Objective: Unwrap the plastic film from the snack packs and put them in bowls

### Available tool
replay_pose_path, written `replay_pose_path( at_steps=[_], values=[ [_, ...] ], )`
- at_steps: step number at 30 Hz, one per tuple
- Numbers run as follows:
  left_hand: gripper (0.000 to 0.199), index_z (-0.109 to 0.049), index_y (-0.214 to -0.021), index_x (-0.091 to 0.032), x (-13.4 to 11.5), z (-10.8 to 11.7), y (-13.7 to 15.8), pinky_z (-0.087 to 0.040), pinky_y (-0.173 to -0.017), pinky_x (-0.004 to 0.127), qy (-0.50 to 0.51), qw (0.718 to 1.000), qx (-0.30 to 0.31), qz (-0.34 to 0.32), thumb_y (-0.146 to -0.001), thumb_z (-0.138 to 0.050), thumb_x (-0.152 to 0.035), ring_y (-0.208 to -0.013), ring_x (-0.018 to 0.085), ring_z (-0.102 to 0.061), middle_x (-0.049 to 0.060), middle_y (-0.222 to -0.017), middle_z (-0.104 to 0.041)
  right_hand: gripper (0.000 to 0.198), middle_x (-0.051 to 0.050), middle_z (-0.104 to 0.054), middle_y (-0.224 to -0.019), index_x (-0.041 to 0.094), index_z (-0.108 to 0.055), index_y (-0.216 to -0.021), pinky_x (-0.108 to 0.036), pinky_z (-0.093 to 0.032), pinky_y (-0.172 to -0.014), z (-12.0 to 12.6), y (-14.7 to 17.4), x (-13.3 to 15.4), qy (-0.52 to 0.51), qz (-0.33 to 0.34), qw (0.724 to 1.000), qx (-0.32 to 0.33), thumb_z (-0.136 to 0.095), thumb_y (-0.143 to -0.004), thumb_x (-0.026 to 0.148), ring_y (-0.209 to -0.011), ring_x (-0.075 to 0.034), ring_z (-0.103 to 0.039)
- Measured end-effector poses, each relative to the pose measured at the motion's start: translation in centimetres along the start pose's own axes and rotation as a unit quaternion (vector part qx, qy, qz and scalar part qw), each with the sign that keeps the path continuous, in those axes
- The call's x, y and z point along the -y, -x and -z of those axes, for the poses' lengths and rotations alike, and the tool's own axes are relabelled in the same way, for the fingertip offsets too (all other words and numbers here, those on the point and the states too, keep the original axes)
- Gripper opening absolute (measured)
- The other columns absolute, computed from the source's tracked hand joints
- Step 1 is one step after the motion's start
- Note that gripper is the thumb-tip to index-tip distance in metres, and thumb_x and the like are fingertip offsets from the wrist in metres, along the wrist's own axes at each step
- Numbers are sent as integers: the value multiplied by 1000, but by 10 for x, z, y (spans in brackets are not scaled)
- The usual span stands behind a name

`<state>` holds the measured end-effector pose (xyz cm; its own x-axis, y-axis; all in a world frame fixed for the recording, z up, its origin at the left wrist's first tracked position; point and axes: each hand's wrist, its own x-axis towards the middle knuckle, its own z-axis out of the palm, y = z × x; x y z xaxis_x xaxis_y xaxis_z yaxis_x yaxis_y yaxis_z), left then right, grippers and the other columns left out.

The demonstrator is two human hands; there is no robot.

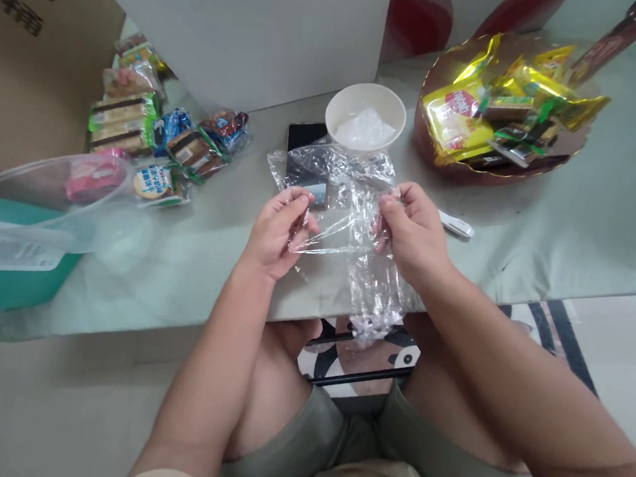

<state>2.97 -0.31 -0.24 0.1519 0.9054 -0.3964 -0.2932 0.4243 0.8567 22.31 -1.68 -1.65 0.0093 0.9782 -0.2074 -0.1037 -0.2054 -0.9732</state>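
The left hand (pixel 282 233) and right hand (pixel 415 233) each pinch the clear plastic bag (pixel 365 224), spread between them by the table's (pixel 192 256) front edge, its lower end hanging past that edge. The thin film could tear under too hard a pull. Its far side overlaps the phone (pixel 304 136) in view, near the white bowl (pixel 339 103); a snag might tip the bowl.

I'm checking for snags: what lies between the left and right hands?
In the head view, crinkled clear plastic spans from the left hand to the right hand.
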Motion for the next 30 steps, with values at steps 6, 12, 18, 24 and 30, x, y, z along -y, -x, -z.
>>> replay_pose_path(
  at_steps=[6,12,18,24,30],
  values=[
    [15,-66,-78,-17,2,1,-3,-18,-28,17,-39,997,-47,37,-83,-68,-32,-30,4,-38,1,-56,-67,29,3,-58,-87,27,-47,-100,-26,-41,-60,9,4,3,101,141,978,-117,-69,-82,32,-66,-10,-54],
    [20,-72,-78,-13,4,-10,1,-50,-48,16,-5,996,-60,62,-89,-60,-25,-60,10,-68,7,-75,-75,28,0,-56,-85,24,-52,-94,-31,-38,-69,1,22,8,247,246,937,-1,-71,-81,41,-74,-15,-49],
    [25,-74,-102,-17,3,-17,6,-61,-74,25,27,994,-18,104,-93,-55,-31,-92,17,-76,8,-114,-78,14,-4,-61,-83,22,-51,-83,-32,-33,-68,-15,22,-6,422,196,884,45,-59,-83,33,-76,-18,-51],
    [26,-73,-97,-17,3,-12,4,-61,-78,28,34,996,-45,72,-88,-52,-30,-93,18,-75,8,-115,-77,12,-2,-61,-73,21,-52,-73,-30,-35,-65,-7,22,2,373,184,909,-1,-55,-82,27,-70,-15,-53],
    [20,-73,-88,-16,10,-13,11,-59,-74,25,-36,995,-75,50,-83,-57,-28,-90,18,-75,9,-106,-78,12,2,-56,-63,21,-56,-70,-29,-35,-60,-14,31,13,282,178,942,-31,-59,-80,25,-58,-11,-47]
  ],
)
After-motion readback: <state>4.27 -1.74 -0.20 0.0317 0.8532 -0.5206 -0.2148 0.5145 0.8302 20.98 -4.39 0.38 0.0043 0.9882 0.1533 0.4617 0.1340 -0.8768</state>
